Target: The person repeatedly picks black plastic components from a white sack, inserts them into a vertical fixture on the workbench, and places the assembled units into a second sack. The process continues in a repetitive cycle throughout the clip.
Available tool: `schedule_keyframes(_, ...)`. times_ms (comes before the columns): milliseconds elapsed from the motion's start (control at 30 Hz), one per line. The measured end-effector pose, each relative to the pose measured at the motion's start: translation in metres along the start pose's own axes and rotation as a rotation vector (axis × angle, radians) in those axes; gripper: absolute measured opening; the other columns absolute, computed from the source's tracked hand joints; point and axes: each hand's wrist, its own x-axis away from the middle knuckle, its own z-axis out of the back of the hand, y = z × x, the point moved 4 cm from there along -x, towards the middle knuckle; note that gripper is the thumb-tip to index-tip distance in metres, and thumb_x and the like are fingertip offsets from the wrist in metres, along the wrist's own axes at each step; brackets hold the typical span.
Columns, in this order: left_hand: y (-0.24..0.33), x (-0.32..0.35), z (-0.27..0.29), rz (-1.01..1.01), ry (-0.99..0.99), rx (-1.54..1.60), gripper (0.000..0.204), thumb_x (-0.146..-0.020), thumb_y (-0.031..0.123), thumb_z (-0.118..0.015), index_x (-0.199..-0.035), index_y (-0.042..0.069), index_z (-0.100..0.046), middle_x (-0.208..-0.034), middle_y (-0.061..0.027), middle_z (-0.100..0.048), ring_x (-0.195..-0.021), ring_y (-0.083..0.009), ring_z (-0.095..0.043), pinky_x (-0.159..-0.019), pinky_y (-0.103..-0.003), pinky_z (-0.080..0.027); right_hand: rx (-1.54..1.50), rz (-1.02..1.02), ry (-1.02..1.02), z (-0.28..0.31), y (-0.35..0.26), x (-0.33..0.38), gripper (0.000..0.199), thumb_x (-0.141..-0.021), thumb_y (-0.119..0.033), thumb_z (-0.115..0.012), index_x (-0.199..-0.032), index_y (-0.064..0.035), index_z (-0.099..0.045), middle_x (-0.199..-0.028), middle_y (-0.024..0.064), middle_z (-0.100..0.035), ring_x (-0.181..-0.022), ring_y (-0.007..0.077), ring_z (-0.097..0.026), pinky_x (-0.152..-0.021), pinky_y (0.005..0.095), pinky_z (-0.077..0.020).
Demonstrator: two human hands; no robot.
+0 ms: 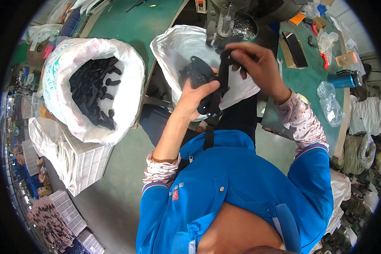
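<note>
My left hand (194, 96) is closed around several black plastic pieces (197, 73), flat and elongated with small round holes at their ends. Some of them stick out above and below my fingers. My right hand (258, 67) is closed, thumb and finger pinching the upper end of a black curved piece (226, 63) just below the machine head. That piece reaches down toward the pieces in my left hand; where they meet is partly hidden. Under both hands an opened white plastic sack (241, 86) spreads over my lap. A metal machine (225, 25) with a vertical pin stands just beyond my right hand.
At left, a white woven sack (129, 80) of loose black pieces rests by a white plastic crate (89, 163). A round bin (250, 30) holds small metal parts beside the machine. On the right-hand green table (300, 91) lie a phone (295, 49), a wrench (280, 67) and a blue bottle (343, 79).
</note>
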Motion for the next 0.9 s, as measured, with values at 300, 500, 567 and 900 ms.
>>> schedule_keyframes(300,0.008,-0.003,0.012,-0.156,0.15,0.15,0.034,-0.082,0.01,-0.061,-0.113,0.001,-0.051,-0.097,-0.0145,-0.06,-0.093,-0.0294,-0.064,-0.063,-0.036,-0.057,-0.085,-0.13,0.166,0.034,-0.073,-0.079,0.021,-0.094,-0.015,-0.053,-0.096,0.0037,-0.062,-0.063,0.0072,-0.063,-0.044,0.0109,-0.053,-0.043,0.0208,-0.0422)
schedule_keyframes(500,0.007,-0.013,0.017,-0.163,0.211,0.211,0.03,-0.082,0.011,-0.063,-0.108,-0.003,-0.055,-0.093,-0.011,-0.062,-0.087,-0.0223,-0.065,-0.066,-0.033,-0.056,-0.004,-0.159,0.055,0.037,-0.005,-0.064,0.039,-0.093,-0.03,-0.058,-0.119,-0.001,-0.058,-0.087,0.002,-0.06,-0.054,0.0068,-0.053,-0.04,0.0211,-0.0363)
schedule_keyframes(567,0.003,-0.015,0.024,-0.189,0.225,0.235,0.029,-0.082,0.011,-0.064,-0.107,-0.002,-0.056,-0.093,-0.0099,-0.062,-0.084,-0.0199,-0.064,-0.066,-0.033,-0.056,-0.149,-0.251,0.076,0.017,-0.01,-0.032,0.045,-0.092,-0.037,-0.057,-0.118,-0.0003,-0.059,-0.092,0.0039,-0.06,-0.063,0.0089,-0.056,-0.048,0.0218,-0.0416)
schedule_keyframes(900,-0.005,-0.016,0.012,-0.168,0.21,0.202,0.035,-0.083,0.017,-0.07,-0.11,0.007,-0.051,-0.098,-0.0077,-0.058,-0.083,-0.0176,-0.059,-0.063,-0.033,-0.055,-0.172,-0.12,0.07,-0.025,0.037,0.016,0.02,-0.088,-0.014,-0.065,-0.101,0.0009,-0.061,-0.089,0.0062,-0.065,-0.082,0.0097,-0.06,-0.075,0.024,-0.0473)
